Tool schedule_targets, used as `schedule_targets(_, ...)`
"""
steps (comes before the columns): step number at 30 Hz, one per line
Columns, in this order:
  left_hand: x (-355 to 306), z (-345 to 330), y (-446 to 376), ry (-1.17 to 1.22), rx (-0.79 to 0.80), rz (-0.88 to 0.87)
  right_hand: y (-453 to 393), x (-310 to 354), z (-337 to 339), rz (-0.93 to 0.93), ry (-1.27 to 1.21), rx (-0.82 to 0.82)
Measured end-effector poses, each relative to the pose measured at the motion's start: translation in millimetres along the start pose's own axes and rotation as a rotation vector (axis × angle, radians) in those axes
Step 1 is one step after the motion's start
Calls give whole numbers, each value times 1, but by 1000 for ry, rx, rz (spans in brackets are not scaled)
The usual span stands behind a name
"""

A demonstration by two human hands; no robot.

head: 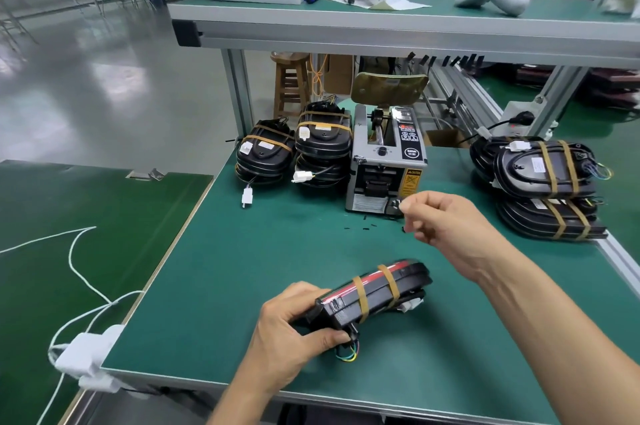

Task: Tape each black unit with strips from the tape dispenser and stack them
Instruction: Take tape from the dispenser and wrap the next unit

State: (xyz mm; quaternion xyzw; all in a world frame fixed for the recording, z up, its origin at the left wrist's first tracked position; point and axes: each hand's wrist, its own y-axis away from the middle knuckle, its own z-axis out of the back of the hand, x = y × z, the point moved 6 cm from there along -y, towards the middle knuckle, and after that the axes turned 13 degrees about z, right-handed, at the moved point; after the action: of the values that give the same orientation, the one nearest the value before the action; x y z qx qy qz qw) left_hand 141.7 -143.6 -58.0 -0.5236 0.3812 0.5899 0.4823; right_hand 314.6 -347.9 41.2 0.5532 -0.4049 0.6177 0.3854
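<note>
My left hand (294, 324) grips the near end of a black unit (375, 291) that stands on its edge on the green mat. Two tan tape strips cross the unit, and coloured wires hang from its near end. My right hand (440, 220) hovers just in front of the grey tape dispenser (388, 161), fingers loosely curled; whether a strip is between the fingertips cannot be made out. Two stacks of black units (294, 150) stand left of the dispenser. A stack of taped units (543, 185) lies at the right.
The green mat (242, 268) covers the bench, with small black scraps near the dispenser. A shelf (381, 22) overhangs the back. White cables and a white adapter (90, 352) hang off the left edge. A second green table (52, 216) lies to the left.
</note>
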Motion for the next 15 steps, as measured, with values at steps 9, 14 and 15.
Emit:
schedule_targets(9, 0, -1, 0, -5, 5, -6, 51, -2, 19, 118, 106, 68)
schedule_targets(14, 4, 0, 0, -13, 5, -6, 62, -13, 23, 79, 89, 73)
schedule_targets(15, 5, 0, 0, -12, 4, -5, 63, -14, 25, 76, 74, 65)
